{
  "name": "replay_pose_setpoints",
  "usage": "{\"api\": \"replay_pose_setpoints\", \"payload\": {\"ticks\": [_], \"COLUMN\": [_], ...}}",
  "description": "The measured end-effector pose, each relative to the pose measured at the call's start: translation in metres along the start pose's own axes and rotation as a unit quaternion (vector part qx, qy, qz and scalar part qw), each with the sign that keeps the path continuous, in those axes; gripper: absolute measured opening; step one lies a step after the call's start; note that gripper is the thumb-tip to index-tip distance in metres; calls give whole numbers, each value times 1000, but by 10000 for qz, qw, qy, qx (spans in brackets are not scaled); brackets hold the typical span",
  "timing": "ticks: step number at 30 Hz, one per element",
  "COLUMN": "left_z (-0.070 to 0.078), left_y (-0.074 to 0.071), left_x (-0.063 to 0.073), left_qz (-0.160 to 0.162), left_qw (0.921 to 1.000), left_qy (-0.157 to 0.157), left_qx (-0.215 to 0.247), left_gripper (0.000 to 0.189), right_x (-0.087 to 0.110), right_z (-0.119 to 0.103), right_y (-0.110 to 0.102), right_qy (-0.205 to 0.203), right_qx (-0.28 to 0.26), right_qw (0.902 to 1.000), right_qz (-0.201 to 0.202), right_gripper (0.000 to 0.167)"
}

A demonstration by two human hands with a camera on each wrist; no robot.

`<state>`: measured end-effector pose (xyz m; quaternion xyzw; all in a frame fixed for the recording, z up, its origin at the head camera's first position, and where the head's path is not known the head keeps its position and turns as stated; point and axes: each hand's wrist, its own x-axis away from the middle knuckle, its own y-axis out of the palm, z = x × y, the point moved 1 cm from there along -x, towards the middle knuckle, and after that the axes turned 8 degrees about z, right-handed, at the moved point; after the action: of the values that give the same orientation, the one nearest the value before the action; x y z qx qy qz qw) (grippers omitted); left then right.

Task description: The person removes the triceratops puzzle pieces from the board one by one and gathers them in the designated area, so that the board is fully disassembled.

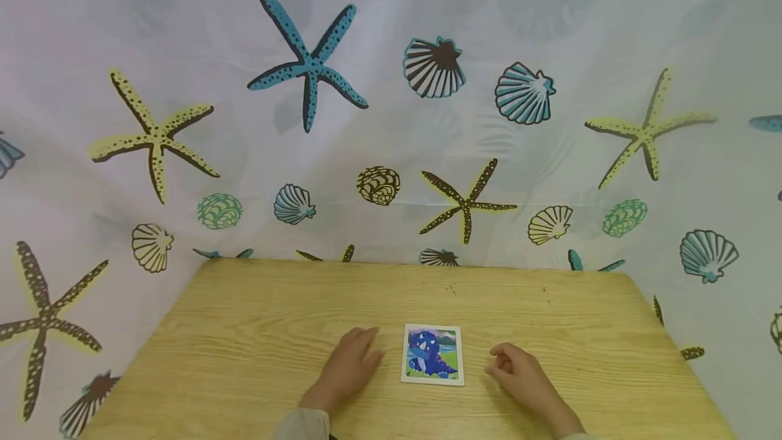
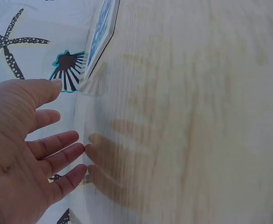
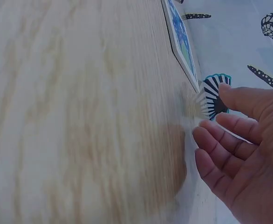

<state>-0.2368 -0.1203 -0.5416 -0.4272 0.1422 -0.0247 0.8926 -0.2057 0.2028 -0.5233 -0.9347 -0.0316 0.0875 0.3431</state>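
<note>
A square picture puzzle (image 1: 432,354) with a white border lies flat on the wooden table. It shows a blue horned dinosaur on grass with water and mountains behind. To its left is my left hand (image 1: 349,367), fingers spread and relaxed, holding nothing. My right hand (image 1: 524,380) is on the other side, its fingers loosely bent with nothing in them. Neither hand touches the picture. Both wrist views show only a slanted part of it: its edge (image 2: 101,37) at the top in the left one, and its edge (image 3: 180,39) at the top in the right one.
The wooden table (image 1: 256,318) has rounded far corners and a few small dark marks near its back. A white cloth (image 1: 379,134) printed with starfish and shells hangs behind it and along both sides.
</note>
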Motion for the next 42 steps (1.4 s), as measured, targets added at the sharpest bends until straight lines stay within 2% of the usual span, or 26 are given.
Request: {"api": "replay_pose_setpoints", "payload": {"ticks": [6, 9, 14, 17, 23, 25, 30, 36, 42], "left_z": [3, 5, 8, 11, 19, 21, 23, 25, 25], "left_y": [14, 21, 28, 30, 34, 35, 39, 43, 47], "left_x": [-12, -16, -22, -24, -31, -33, -35, -37, -39], "left_qz": [-55, -191, -333, -321, -163, -64, 129, 55, 31], "left_qw": [9988, 9969, 9934, 9905, 9822, 9818, 9854, 9918, 9937], "left_qy": [-117, -258, -456, -507, -853, -905, -811, -689, -780], "left_qx": [474, 712, 1000, 1238, 1665, 1669, 1491, 1071, 809], "left_gripper": [43, 44, 46, 46, 45, 44, 40, 35, 33], "right_x": [-11, -16, -24, -28, -35, -37, -41, -43, -45], "right_z": [2, 1, -4, -7, -11, -13, -15, -14, -13], "right_y": [12, 20, 32, 38, 44, 45, 47, 51, 53], "right_qy": [75, 126, 149, 157, 204, 190, 54, -211, -293], "right_qx": [-488, -729, -853, -952, -1046, -1044, -867, -445, -200], "right_qw": [9984, 9967, 9958, 9948, 9933, 9932, 9943, 9970, 9973], "right_qz": [-262, -319, -312, -329, -442, -487, -618, -594, -648], "right_gripper": [34, 34, 35, 35, 37, 40, 44, 47, 53]}}
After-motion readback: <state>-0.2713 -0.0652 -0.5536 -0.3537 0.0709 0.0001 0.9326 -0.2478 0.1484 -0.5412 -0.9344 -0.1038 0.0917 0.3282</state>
